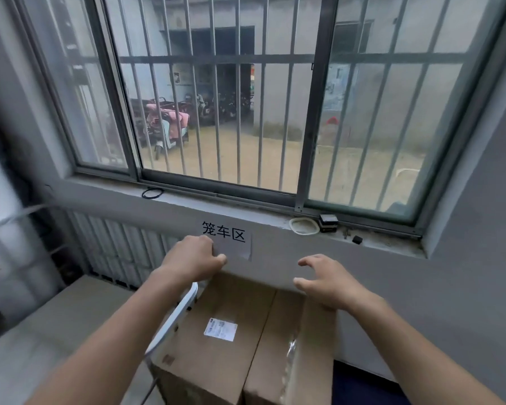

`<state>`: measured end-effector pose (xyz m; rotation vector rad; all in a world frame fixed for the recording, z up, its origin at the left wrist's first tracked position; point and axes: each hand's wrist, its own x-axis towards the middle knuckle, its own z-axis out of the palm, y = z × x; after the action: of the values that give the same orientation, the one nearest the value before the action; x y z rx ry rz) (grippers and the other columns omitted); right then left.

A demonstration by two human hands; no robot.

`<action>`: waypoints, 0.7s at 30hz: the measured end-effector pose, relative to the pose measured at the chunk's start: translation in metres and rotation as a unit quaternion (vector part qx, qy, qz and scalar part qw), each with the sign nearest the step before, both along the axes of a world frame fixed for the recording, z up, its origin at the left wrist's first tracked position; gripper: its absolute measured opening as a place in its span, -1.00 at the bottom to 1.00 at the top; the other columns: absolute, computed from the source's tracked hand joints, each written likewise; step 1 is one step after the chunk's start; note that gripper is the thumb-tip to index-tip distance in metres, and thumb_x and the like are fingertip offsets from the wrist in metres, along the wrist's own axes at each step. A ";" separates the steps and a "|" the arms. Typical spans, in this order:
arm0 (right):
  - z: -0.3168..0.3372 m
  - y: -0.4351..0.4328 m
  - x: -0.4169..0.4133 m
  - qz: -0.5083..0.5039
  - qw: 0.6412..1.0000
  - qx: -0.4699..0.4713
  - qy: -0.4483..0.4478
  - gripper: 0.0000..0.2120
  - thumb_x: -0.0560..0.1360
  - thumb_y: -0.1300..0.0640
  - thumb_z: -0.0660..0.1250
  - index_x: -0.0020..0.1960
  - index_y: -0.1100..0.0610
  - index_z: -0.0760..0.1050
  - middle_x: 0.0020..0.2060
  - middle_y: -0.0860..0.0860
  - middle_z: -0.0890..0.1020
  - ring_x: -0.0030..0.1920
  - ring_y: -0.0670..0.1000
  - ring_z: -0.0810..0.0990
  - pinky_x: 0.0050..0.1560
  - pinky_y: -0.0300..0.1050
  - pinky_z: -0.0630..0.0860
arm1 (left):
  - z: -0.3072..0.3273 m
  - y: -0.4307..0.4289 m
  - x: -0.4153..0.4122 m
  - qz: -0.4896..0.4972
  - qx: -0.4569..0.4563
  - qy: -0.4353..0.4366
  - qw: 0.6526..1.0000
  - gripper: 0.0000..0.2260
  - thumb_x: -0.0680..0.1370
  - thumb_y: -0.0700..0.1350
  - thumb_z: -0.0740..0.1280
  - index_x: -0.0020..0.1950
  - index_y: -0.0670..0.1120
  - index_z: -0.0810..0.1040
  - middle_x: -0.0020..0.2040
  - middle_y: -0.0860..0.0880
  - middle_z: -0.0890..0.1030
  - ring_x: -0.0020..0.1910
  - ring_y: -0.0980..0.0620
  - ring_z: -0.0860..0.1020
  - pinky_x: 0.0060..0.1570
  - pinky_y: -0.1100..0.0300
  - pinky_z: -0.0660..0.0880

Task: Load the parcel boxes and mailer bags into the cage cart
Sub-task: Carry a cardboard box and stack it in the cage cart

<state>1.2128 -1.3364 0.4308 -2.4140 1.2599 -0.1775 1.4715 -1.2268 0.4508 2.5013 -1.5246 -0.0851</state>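
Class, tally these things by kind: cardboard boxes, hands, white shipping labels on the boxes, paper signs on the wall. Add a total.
Cardboard boxes: 2
Hands: 2
White shipping labels: 1
Paper signs: 1
Total: 6

- We see two bare forearms: the left forearm (114, 331) comes in from the lower left of the frame, the right forearm (406, 340) from the lower right.
- Both are uncovered all the way down to the bottom edge.
- The left hand (192, 258), just left of centre, is bare, as far as we can tell.
- The right hand (327, 280), right of centre, is bare too.
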 end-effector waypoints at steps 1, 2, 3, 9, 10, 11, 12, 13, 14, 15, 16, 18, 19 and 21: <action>0.003 0.000 0.003 0.010 1.000 -0.002 0.000 -0.46 0.55 -0.09 0.34 0.47 0.06 0.40 0.45 0.00 0.42 0.45 0.00 0.39 0.44 -0.13 0.31 | 0.003 0.003 0.000 0.004 0.000 0.004 1.000 -0.71 0.51 0.11 0.28 -0.18 -0.10 0.59 -0.18 -0.06 0.63 -0.16 -0.06 0.57 -0.24 0.15 0.43; 0.007 0.000 0.006 0.020 1.000 -0.004 -0.001 -0.46 0.55 -0.09 0.34 0.48 0.05 0.40 0.45 0.00 0.42 0.45 0.00 0.38 0.44 -0.13 0.30 | 0.008 0.006 -0.001 0.010 0.001 0.009 1.000 -0.71 0.51 0.12 0.28 -0.15 -0.09 0.61 -0.15 -0.06 0.64 -0.13 -0.07 0.58 -0.20 0.14 0.47; 0.011 -0.001 0.010 0.031 1.000 -0.005 -0.004 -0.46 0.55 -0.09 0.33 0.48 0.05 0.39 0.46 0.00 0.41 0.45 0.00 0.38 0.45 -0.12 0.30 | 0.012 0.009 0.000 0.017 0.000 0.011 1.000 -0.70 0.51 0.13 0.28 -0.12 -0.07 0.62 -0.13 -0.06 0.64 -0.12 -0.07 0.58 -0.15 0.13 0.52; 0.039 -0.007 0.031 0.107 0.994 -0.016 -0.024 -0.47 0.57 -0.10 0.31 0.48 0.07 0.39 0.46 0.01 0.40 0.46 0.01 0.36 0.45 -0.10 0.29 | 0.031 0.027 -0.002 0.065 0.008 0.012 0.998 -0.65 0.48 0.18 0.25 -0.07 -0.07 0.63 -0.08 -0.07 0.66 -0.08 -0.07 0.60 -0.02 0.05 0.59; 0.042 -0.009 0.034 0.118 0.992 -0.020 -0.029 -0.47 0.57 -0.11 0.31 0.48 0.07 0.39 0.45 0.02 0.41 0.45 0.01 0.36 0.45 -0.10 0.30 | 0.033 0.030 -0.004 0.075 0.008 0.010 0.997 -0.64 0.49 0.19 0.26 -0.03 -0.07 0.64 -0.06 -0.06 0.66 -0.07 -0.06 0.60 0.00 0.04 0.59; 0.044 -0.011 0.036 0.128 0.991 -0.025 -0.034 -0.47 0.57 -0.11 0.31 0.47 0.07 0.40 0.45 0.02 0.41 0.45 0.01 0.37 0.44 -0.10 0.31 | 0.034 0.032 -0.006 0.084 0.004 0.005 0.996 -0.65 0.50 0.18 0.27 -0.01 -0.08 0.64 -0.05 -0.07 0.66 -0.06 -0.06 0.61 0.00 0.04 0.59; 0.046 -0.013 0.037 0.138 0.989 -0.029 -0.039 -0.47 0.57 -0.11 0.32 0.47 0.07 0.40 0.45 0.02 0.42 0.44 0.01 0.38 0.43 -0.10 0.32 | 0.036 0.033 -0.009 0.094 -0.001 0.000 0.996 -0.66 0.50 0.16 0.28 -0.01 -0.08 0.64 -0.05 -0.07 0.66 -0.06 -0.07 0.61 0.00 0.04 0.59; 0.047 -0.015 0.038 0.147 0.988 -0.033 -0.043 -0.46 0.57 -0.11 0.32 0.48 0.07 0.40 0.44 0.02 0.42 0.44 0.02 0.39 0.42 -0.10 0.32 | 0.037 0.035 -0.011 0.105 -0.005 -0.005 0.995 -0.67 0.50 0.15 0.28 -0.01 -0.08 0.64 -0.05 -0.07 0.66 -0.06 -0.07 0.61 0.00 0.04 0.59; 0.048 -0.017 0.038 0.158 0.986 -0.039 -0.044 -0.46 0.57 -0.12 0.32 0.48 0.07 0.40 0.44 0.02 0.42 0.43 0.02 0.39 0.41 -0.10 0.33 | 0.038 0.036 -0.015 0.115 -0.007 -0.008 0.993 -0.69 0.49 0.14 0.29 -0.01 -0.07 0.63 -0.06 -0.06 0.65 -0.06 -0.06 0.60 -0.01 0.05 0.59; 0.049 -0.019 0.038 0.170 0.983 -0.045 -0.043 -0.46 0.56 -0.13 0.32 0.48 0.06 0.40 0.44 0.02 0.43 0.43 0.02 0.39 0.41 -0.10 0.33 | 0.038 0.038 -0.018 0.126 -0.004 -0.008 0.992 -0.70 0.49 0.15 0.29 -0.02 -0.05 0.62 -0.07 -0.05 0.64 -0.07 -0.05 0.59 0.00 0.05 0.58; 0.050 -0.021 0.038 0.181 0.981 -0.050 -0.041 -0.46 0.56 -0.13 0.32 0.47 0.06 0.40 0.43 0.02 0.43 0.42 0.03 0.39 0.40 -0.09 0.34 | 0.037 0.039 -0.022 0.136 -0.001 -0.008 0.991 -0.72 0.49 0.16 0.29 -0.03 -0.03 0.61 -0.07 -0.03 0.63 -0.07 -0.04 0.59 0.00 0.05 0.58; 0.051 -0.028 0.034 0.193 0.978 -0.062 -0.038 -0.47 0.56 -0.13 0.31 0.46 0.06 0.40 0.43 0.02 0.42 0.41 0.04 0.40 0.39 -0.07 0.36 | 0.035 0.041 -0.029 0.154 0.012 -0.015 0.988 -0.72 0.50 0.16 0.29 -0.02 -0.02 0.60 -0.05 -0.03 0.64 -0.06 -0.04 0.58 0.00 0.07 0.57; 0.050 -0.032 0.032 0.195 0.978 -0.066 -0.036 -0.47 0.56 -0.13 0.30 0.46 0.06 0.40 0.42 0.03 0.43 0.40 0.05 0.40 0.38 -0.06 0.38 | 0.034 0.042 -0.033 0.162 0.018 -0.020 0.986 -0.71 0.50 0.17 0.29 0.00 -0.02 0.60 -0.01 -0.04 0.65 -0.04 -0.04 0.58 0.01 0.08 0.56; 0.046 -0.039 0.026 0.191 0.979 -0.066 -0.030 -0.48 0.55 -0.13 0.30 0.45 0.06 0.41 0.38 0.05 0.45 0.37 0.08 0.43 0.34 -0.03 0.41 | 0.033 0.044 -0.040 0.176 0.024 -0.025 0.984 -0.64 0.50 0.22 0.28 0.10 0.00 0.59 0.07 -0.04 0.65 0.03 -0.05 0.58 0.04 0.08 0.55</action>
<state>1.2388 -1.3751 0.4771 -2.6880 0.7571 -0.2238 1.4315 -1.1831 0.4834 2.7865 -1.0833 -0.0037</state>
